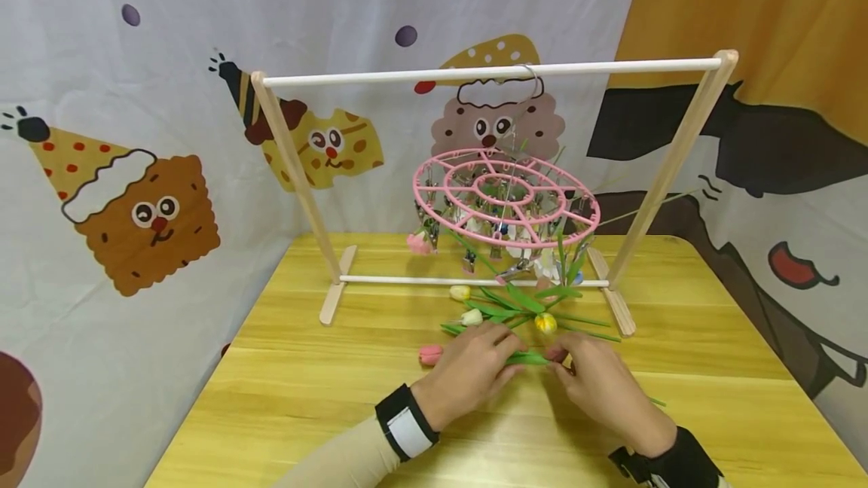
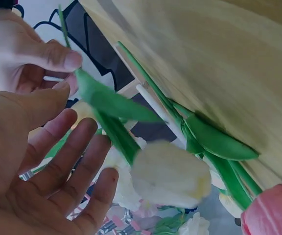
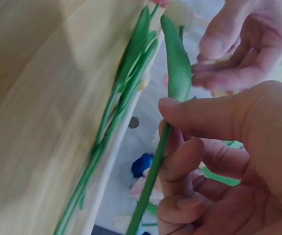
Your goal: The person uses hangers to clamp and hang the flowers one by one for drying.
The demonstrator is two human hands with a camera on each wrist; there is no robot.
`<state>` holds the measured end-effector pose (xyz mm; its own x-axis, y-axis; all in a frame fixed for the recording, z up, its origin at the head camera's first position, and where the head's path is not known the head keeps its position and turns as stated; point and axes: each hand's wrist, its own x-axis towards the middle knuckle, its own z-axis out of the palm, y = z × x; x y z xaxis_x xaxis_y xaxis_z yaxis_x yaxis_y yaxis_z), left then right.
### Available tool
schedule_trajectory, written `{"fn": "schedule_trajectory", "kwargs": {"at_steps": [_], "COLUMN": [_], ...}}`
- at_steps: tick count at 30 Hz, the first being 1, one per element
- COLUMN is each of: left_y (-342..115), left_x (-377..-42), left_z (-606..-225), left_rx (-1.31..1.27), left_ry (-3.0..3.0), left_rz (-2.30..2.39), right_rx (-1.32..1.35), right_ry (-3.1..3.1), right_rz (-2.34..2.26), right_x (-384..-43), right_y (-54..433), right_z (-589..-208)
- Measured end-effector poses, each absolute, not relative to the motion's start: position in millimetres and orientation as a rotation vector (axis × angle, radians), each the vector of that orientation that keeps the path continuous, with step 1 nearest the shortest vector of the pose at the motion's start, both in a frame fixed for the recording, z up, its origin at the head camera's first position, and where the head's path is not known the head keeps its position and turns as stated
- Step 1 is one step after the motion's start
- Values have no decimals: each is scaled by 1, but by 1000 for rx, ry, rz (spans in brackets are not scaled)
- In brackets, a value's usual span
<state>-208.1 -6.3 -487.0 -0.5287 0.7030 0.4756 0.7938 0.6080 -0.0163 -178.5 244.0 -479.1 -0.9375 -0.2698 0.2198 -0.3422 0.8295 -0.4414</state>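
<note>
My right hand [image 1: 603, 382] pinches the green stem of an artificial white tulip between thumb and fingers. In the left wrist view, that white tulip [image 2: 170, 174] has its bloom beyond my left fingers, its leaf [image 3: 177, 63] spreading just above my right thumb. My left hand [image 2: 58, 161] is beside the stem with its fingers extended and apart, gripping nothing that shows. In the head view, a pink tulip [image 1: 430, 355] lies just left of my left hand, which partly covers it.
Yellow tulips [image 1: 545, 323] and green stems lie on the wooden table [image 1: 305, 398] ahead of my hands. Above them, a pink round clip hanger [image 1: 505, 245] with clipped flowers hangs from a white rod [image 1: 380, 77] on a wooden stand. A patterned cloth stands behind.
</note>
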Motion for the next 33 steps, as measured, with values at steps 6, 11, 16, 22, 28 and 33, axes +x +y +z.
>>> {"fn": "schedule_trajectory", "kwargs": {"at_steps": [6,11,16,22,28,33], "left_y": [-11,-17,-25,-34,-46,-58], "left_x": [-209,-210,-210,-208,-209,-212], "left_z": [-485,-484,-484,-483,-480,-478], "left_rx": [-1144,-1114,-1115,-1118,-1091,-1071], "left_ry": [-2420,-2436,-2413,-2385,-2361,-2312], "left_rz": [-261,-230,-304,-415,-473,-576], "right_rx": [531,579,640,671,719,866], "right_ry": [-2802,-2764,-2710,-2627,-2455,-2273], "right_rz": [715,751,743,686,659,823], "right_x": [-176,-176,-176,-174,-170,-168], "right_y": [226,214,205,200,198,200], "right_z": [-470,-464,-463,-460,-459,-458]}}
